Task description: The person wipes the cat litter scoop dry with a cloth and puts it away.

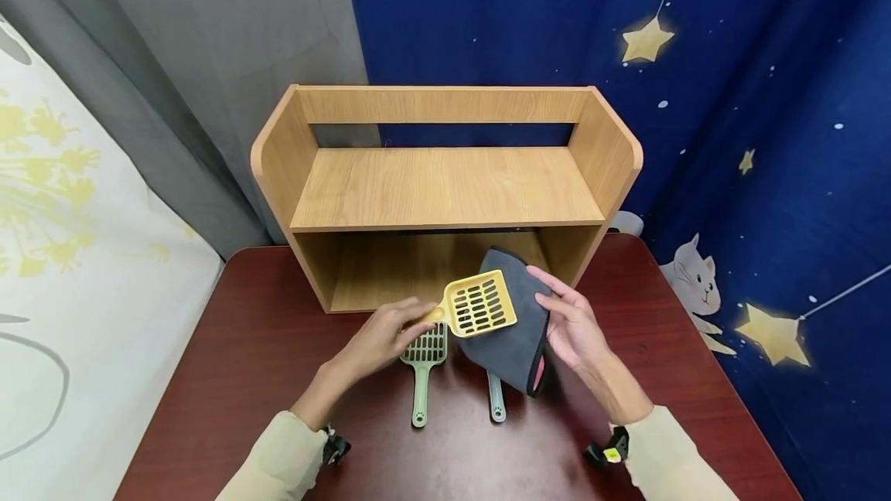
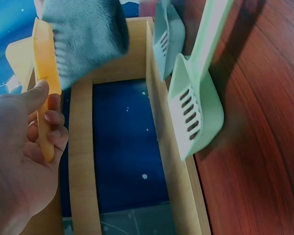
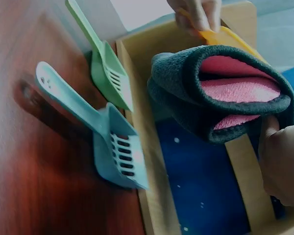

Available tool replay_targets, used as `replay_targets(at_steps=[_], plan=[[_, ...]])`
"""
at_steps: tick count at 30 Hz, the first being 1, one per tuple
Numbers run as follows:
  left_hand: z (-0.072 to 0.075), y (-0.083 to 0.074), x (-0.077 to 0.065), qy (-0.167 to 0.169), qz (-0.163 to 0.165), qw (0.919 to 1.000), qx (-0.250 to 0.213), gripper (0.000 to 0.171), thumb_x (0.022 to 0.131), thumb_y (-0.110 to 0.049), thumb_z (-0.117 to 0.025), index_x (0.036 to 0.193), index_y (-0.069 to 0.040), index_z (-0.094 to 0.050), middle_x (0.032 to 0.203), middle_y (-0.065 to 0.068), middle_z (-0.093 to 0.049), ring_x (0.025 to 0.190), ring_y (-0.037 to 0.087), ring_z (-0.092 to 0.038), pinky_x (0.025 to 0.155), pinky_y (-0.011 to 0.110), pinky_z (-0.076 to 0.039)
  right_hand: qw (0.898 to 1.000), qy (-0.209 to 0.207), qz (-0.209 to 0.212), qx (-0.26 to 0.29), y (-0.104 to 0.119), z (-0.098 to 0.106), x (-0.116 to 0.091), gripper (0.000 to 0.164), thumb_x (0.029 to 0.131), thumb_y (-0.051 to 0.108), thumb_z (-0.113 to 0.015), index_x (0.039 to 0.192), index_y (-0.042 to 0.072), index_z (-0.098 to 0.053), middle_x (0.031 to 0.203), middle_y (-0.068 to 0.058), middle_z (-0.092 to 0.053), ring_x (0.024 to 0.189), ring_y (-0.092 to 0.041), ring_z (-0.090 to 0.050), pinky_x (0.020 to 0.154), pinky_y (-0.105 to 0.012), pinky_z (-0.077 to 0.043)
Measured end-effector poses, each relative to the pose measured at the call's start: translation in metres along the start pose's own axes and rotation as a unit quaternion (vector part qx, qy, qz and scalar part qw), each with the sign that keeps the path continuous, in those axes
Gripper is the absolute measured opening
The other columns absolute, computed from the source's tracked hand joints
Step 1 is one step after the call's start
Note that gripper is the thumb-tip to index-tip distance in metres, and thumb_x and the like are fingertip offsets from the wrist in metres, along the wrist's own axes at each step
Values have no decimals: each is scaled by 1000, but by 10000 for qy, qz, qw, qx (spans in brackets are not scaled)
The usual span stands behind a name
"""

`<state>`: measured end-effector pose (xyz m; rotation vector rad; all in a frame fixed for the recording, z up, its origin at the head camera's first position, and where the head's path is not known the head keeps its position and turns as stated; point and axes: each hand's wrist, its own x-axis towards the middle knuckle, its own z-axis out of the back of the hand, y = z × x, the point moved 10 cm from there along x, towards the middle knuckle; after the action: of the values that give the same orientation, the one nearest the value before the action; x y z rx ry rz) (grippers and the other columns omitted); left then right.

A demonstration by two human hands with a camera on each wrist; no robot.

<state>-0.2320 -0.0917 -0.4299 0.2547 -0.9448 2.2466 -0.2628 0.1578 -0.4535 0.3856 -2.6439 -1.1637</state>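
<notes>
My left hand (image 1: 384, 332) grips the handle of a yellow slotted litter scoop (image 1: 480, 303), raised above the table. Behind the scoop, a folded grey cloth (image 1: 511, 354) with a pink inner side is held by my right hand (image 1: 575, 325), its thumb and fingers at the cloth's right edge. In the right wrist view the pink layers (image 3: 240, 89) show between dark borders. Beneath the hands a green litter scoop (image 1: 421, 377) lies on the table. A blue litter scoop (image 3: 118, 147) lies beside it, mostly covered by the cloth in the head view.
A two-level wooden shelf (image 1: 445, 188) stands at the back of the dark red table (image 1: 278, 377), just beyond the scoops. Grey curtain (image 1: 209, 60) and blue star-patterned curtain (image 1: 731, 138) hang behind it. White patterned fabric (image 1: 90, 253) is at the left.
</notes>
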Motion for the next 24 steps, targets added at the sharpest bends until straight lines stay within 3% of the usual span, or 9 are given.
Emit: replay_targets(at_steps=[10,13,16,18,20,22,24], plan=[[6,8,-11,79,80,9985,532,34,99,-11,-75,131,-1,-73,115,9,-77,99,21,-72,87,42,-59,9947,474,376,-837,28,-3,-10,68,98,-24,-49,162,-6,-33,153,-9,-52,128,-18,-63,95,-31,-58],[6,11,-12,187,163,9977,624,34,100,-12,-74,132,-1,-73,110,4,-76,88,13,-66,80,37,-57,9866,471,563,-1457,35,-2,-11,70,96,-23,-54,161,-8,-33,153,-9,-54,130,-17,-62,94,-30,-58],[6,12,-13,270,206,9968,728,34,100,-14,-74,132,-3,-73,106,1,-74,82,9,-59,76,34,-54,9716,354,752,-2215,41,-1,-12,68,96,-21,-59,159,-9,-37,153,-9,-57,130,-17,-63,95,-30,-58],[5,13,-14,309,222,9963,773,34,101,-15,-73,132,-2,-73,107,2,-75,84,9,-60,77,34,-55,9564,199,893,-2775,46,0,-12,65,96,-18,-63,157,-7,-43,152,-10,-59,129,-17,-64,96,-31,-58],[5,14,-14,348,249,9959,800,34,101,-15,-73,132,-2,-73,108,2,-75,85,10,-61,78,35,-55,9342,74,1103,-3393,52,-1,-13,63,95,-15,-67,155,-5,-49,152,-14,-58,128,-15,-65,96,-29,-57],[4,14,-14,362,260,9958,794,34,101,-14,-73,132,0,-73,109,4,-76,88,12,-65,80,37,-57,9002,-18,1406,-4122,59,-6,-13,61,94,-13,-70,152,0,-55,147,-17,-62,122,-11,-67,93,-24,-57],[2,14,-12,360,248,9959,786,34,100,-14,-74,131,0,-73,109,5,-76,90,14,-68,82,38,-58,8592,-17,1786,-4794,65,-15,-13,59,93,-12,-73,148,3,-61,137,-20,-67,112,-8,-69,87,-19,-57]])
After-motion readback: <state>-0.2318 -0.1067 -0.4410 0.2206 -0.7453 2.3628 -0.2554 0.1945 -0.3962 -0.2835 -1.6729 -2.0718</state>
